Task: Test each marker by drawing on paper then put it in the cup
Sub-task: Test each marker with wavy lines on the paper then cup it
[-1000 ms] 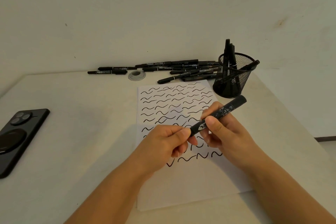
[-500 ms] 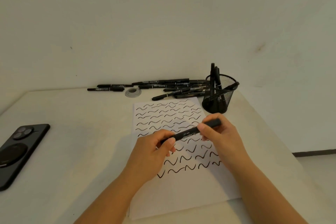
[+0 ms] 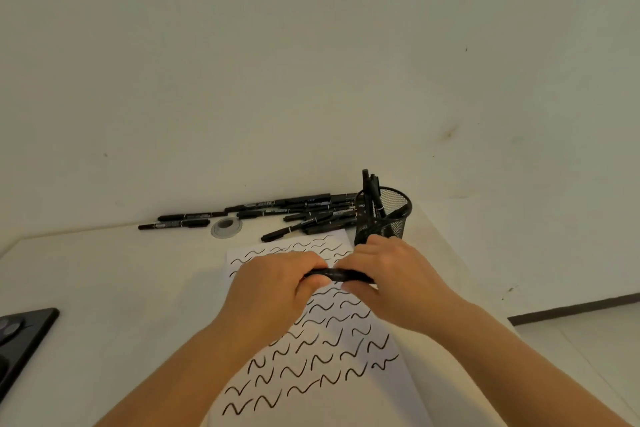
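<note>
Both my hands hold one black marker [image 3: 341, 276] level above the white paper [image 3: 322, 388], which is covered in rows of black wavy strokes. My left hand [image 3: 273, 291] grips its left end and my right hand [image 3: 391, 281] grips its right end, so only the middle of the marker shows. A black mesh cup [image 3: 388, 218] stands just behind my right hand with a few markers upright in it. A pile of several black markers [image 3: 301, 210] lies along the wall to the left of the cup.
A black phone [image 3: 20, 343] lies at the table's left edge. A small grey round disc [image 3: 225, 227] sits near the marker pile. The table ends just right of the cup, with floor and a dark skirting beyond.
My view has tilted upward, so the table sits lower in frame. My hands have closed in along the marker, which went from slanted to level, and moved nearer the cup.
</note>
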### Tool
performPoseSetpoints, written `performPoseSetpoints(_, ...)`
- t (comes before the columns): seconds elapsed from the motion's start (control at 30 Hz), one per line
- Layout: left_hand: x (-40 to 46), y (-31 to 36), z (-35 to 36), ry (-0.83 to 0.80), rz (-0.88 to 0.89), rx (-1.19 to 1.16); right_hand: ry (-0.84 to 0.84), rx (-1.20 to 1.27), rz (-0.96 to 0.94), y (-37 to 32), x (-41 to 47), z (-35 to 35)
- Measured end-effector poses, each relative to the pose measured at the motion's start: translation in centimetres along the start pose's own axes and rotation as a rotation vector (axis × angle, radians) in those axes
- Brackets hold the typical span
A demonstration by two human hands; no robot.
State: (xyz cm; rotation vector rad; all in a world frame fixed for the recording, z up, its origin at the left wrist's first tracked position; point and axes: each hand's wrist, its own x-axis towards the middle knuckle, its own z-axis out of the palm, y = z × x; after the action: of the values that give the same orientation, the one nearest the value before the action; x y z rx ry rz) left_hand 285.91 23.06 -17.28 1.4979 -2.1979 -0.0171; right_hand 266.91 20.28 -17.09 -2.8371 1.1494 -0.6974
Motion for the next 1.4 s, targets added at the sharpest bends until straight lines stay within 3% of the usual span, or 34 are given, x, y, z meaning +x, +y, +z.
performPoseSetpoints(0.3,4.3,0.0,-0.2,0.073,-0.011,-0.037,0.124,0.066,0.178,2.7,2.5,-0.7)
performPoseSetpoints(0.53,7.2,-5.6,2.5,0.052,-0.272,-0.048,0.638,0.581,0.546,6.3,4.1,-3.9)
performPoseSetpoints(0.67,7.8,-9.3,4.8,-0.058,-0.32,0.055,0.783,0.676,0.604,7.6,4.3,-3.3)
performPoseSetpoints(0.87,8.9,-11.9,6.3,-0.11,-0.362,0.197,0.636,0.505,0.67,8.7,4.3,-1.4)
performPoseSetpoints(1.1,9.2,-12.4,7.1,-0.175,-0.363,0.173,0.474,0.335,0.662,8.8,4.6,0.4)
performPoseSetpoints(1.4,8.7,-12.8,6.5,-0.067,-0.407,0.08,0.398,0.255,0.64,8.4,4.9,0.2)
